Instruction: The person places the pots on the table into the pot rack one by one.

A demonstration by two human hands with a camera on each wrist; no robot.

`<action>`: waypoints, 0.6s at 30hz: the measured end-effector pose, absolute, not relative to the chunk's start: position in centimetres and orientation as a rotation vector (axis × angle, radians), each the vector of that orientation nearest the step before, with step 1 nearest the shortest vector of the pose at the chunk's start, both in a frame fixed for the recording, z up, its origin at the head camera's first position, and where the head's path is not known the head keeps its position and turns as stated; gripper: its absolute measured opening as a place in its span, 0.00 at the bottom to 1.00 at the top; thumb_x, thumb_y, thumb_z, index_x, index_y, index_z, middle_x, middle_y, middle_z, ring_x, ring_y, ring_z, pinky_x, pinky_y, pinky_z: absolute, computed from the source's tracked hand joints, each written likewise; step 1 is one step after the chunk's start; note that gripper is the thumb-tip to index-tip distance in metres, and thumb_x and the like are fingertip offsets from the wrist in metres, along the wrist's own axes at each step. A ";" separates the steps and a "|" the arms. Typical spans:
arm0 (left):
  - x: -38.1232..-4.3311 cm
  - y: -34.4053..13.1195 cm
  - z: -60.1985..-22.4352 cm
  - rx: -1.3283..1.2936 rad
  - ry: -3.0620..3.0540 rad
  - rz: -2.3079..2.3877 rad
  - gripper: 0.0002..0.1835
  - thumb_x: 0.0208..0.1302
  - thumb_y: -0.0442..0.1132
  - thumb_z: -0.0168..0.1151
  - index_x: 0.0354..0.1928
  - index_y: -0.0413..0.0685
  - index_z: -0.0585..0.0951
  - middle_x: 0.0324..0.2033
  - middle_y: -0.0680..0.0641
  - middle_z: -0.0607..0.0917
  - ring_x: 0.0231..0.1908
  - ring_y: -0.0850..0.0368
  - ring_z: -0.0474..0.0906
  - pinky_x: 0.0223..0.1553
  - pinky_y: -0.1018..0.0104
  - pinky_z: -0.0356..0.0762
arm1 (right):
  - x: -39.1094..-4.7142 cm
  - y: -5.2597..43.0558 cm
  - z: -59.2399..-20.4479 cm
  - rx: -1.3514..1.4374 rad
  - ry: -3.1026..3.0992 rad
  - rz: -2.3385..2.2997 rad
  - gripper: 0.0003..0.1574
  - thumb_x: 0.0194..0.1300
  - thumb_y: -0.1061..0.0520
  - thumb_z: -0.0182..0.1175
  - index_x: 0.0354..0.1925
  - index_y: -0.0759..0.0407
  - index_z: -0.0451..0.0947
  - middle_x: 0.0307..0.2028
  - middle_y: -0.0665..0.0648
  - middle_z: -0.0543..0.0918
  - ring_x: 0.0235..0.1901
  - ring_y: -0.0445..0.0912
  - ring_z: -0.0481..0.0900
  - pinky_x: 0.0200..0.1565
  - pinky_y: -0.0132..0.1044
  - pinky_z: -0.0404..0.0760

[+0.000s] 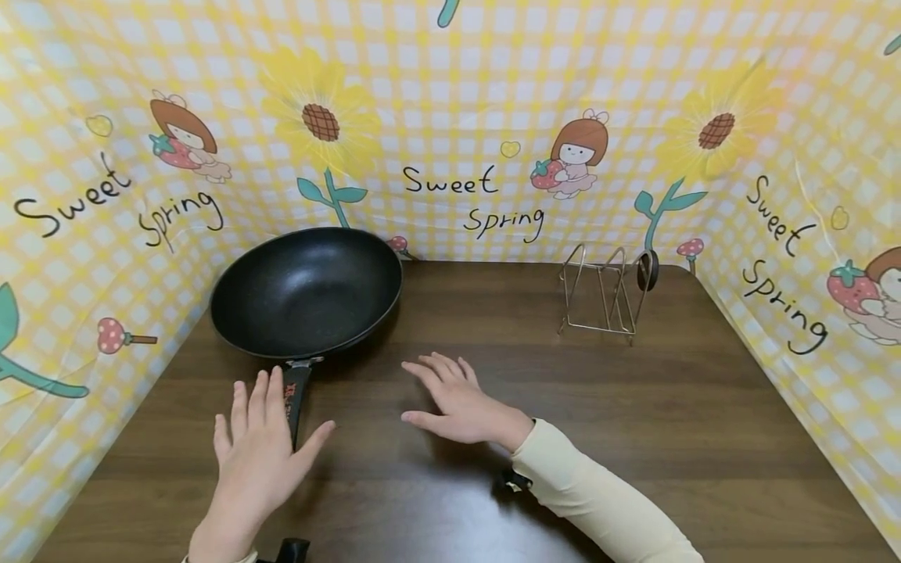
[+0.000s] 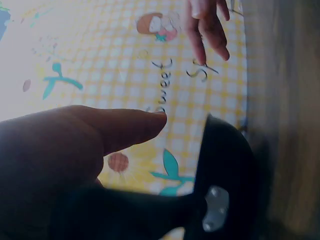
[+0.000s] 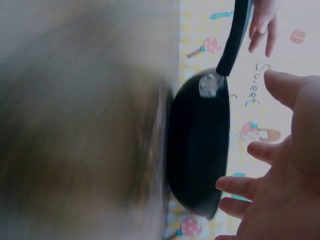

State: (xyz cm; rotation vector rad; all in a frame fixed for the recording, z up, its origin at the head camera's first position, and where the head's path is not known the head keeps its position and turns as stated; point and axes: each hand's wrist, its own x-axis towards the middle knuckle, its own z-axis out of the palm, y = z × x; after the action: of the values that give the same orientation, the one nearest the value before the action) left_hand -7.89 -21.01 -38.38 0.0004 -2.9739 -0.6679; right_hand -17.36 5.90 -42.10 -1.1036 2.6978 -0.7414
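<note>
A black frying pan [image 1: 310,297] sits at the back left of the wooden table, its handle [image 1: 296,395] pointing toward the front. Over or beside that handle is my left hand [image 1: 256,457], fingers straight and thumb spread; whether it touches the handle I cannot tell. My right hand [image 1: 457,403] hovers over the table's middle, right of the pan, with fingers extended and nothing held. In the right wrist view, the pan [image 3: 197,145] appears side-on beyond the right hand [image 3: 280,190]. The left wrist view has the pan [image 2: 225,160] below the left thumb [image 2: 135,130].
A wire rack [image 1: 598,293] stands at the back right of the table [image 1: 633,438], with a black round piece [image 1: 647,270] at its right end. Checked yellow cloth [image 1: 457,102] walls the table at the back and both sides. Each wrist carries a small black device.
</note>
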 end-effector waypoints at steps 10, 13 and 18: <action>-7.8 -22.9 -39.3 0.100 -3.115 -0.969 0.58 0.70 0.67 0.50 0.74 0.28 0.34 0.69 0.18 0.49 0.67 0.20 0.51 0.58 0.24 0.57 | -17.5 1.9 -42.2 -1.037 2.522 -0.908 0.43 0.73 0.33 0.49 0.77 0.47 0.52 0.73 0.54 0.58 0.73 0.51 0.52 0.70 0.58 0.52; -8.0 -23.6 -39.5 0.125 -3.155 -1.177 0.57 0.71 0.66 0.48 0.74 0.27 0.33 0.70 0.19 0.49 0.68 0.23 0.51 0.61 0.28 0.59 | -17.7 0.7 -42.2 -0.980 2.432 -0.986 0.42 0.74 0.34 0.48 0.77 0.47 0.52 0.72 0.52 0.60 0.73 0.48 0.54 0.70 0.54 0.56; -8.0 -24.7 -39.9 0.193 -3.171 -1.418 0.47 0.74 0.63 0.47 0.73 0.28 0.48 0.66 0.24 0.65 0.63 0.29 0.67 0.54 0.40 0.73 | -18.5 -1.8 -42.3 -0.866 2.217 -1.208 0.37 0.76 0.40 0.48 0.76 0.50 0.55 0.70 0.55 0.64 0.70 0.44 0.58 0.68 0.40 0.61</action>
State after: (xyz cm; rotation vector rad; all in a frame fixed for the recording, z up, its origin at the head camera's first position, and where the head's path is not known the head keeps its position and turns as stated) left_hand -8.00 -24.68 -39.90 0.1933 -3.1707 -1.4177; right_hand -18.49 -1.76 -42.28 -0.8657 2.2167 -1.2078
